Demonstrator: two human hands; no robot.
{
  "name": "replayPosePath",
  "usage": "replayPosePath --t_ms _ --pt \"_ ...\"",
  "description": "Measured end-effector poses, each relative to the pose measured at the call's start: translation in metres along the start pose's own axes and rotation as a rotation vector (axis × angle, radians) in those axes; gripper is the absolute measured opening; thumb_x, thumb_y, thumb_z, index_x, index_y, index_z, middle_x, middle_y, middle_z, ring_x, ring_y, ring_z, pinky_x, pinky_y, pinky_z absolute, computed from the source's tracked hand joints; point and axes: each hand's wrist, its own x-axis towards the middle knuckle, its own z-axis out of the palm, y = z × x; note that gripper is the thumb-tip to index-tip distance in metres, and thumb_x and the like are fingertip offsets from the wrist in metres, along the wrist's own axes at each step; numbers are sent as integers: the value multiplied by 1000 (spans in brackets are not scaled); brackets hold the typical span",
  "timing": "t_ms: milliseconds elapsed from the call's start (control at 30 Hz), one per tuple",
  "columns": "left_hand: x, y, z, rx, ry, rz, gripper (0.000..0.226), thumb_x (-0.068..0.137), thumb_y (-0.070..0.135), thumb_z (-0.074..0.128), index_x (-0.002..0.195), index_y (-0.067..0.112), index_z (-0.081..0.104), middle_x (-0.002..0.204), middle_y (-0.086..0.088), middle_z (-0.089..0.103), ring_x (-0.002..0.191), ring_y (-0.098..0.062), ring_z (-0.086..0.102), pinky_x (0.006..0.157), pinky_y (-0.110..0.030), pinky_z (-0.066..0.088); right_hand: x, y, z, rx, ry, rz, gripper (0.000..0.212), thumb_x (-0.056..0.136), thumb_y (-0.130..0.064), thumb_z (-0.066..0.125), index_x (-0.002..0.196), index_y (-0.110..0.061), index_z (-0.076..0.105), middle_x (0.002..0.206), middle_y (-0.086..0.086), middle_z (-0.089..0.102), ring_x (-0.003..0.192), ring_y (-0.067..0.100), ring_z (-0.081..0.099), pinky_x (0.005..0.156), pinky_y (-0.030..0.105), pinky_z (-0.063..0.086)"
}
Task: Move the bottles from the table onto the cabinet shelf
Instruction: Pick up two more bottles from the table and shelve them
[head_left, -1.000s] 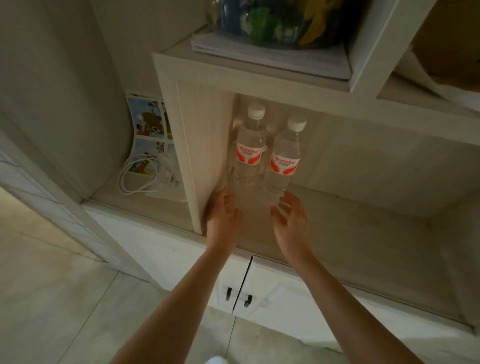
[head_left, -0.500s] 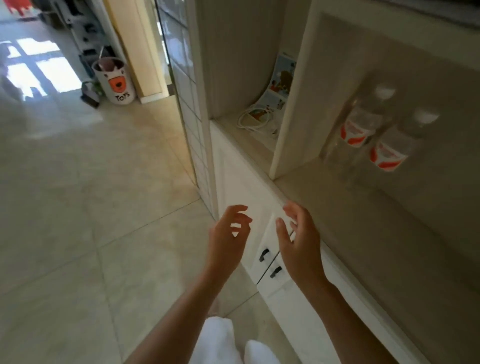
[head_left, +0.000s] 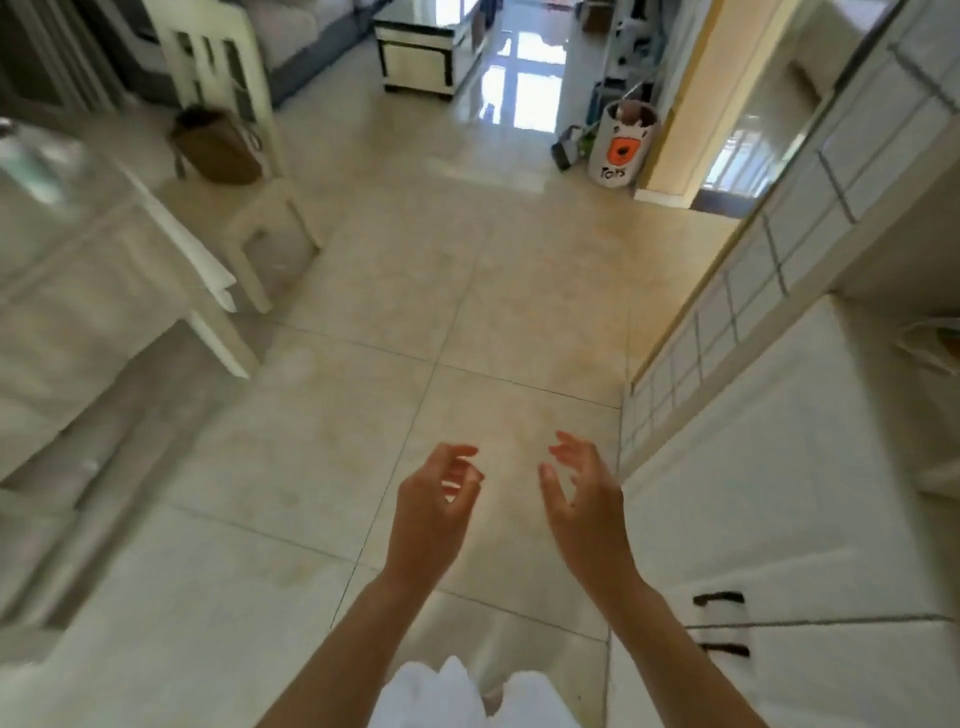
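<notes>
Hovering over the tiled floor, left hand and right hand are both loose and empty, cabinet on the right, no bottles visible anywhere.

The white bin at far right reads "Toys" in black under an orange bear face; nothing else is legible.

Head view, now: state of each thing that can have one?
left hand: open, empty, fingers curled
right hand: open, empty
cabinet doors: closed
toy bin: upright, something brown inside
brown bag: resting on the stool
bottles: none in view
</notes>
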Motion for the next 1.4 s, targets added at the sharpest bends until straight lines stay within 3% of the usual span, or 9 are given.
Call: replayPosePath --t_ms 167,467,700,933,1400 --pt "-20 -52 -93 27 243 -197 17 90 10 60 98 24 64 77 11 70 75 2 65 64 -2 43 -3 -57 81 6 -208 -164 34 90 -14 62 122 -10 55 106 1 66 93 6 60 86 23 51" --pt "-86 -149 -294 73 645 -479 13 92 15 58 100 23 64 82 11 70 80 -3 66 64 0 43 -63 -198 252 29 -593 -405 35 94 -25 55 127 -14 50 112 -4 65 105 8 60 91 25 49" --pt "-127 -200 -393 14 908 -649 16 90 10 58 100 20 65 79 8 72 80 -6 68 69 -17 49 -106 -280 361 49 -846 -541 36 94 -25 55 128 -18 48 114 -5 63 108 7 57 89 20 43" --pt "-114 -235 -448 -30 1030 -716 16 89 10 59 101 19 65 79 5 71 80 -10 68 70 -16 48 -107 -338 442 56 -996 -625 34 95 -28 54 127 -22 47 114 -9 61 107 3 54 83 6 35" --pt "35 -310 -612 -24 1087 -796 13 86 9 63 91 21 66 78 4 71 73 -14 67 68 -26 54 -21 -498 636 87 -1095 -764 32 93 -25 57 124 -17 51 112 -3 63 105 7 58 83 10 35"
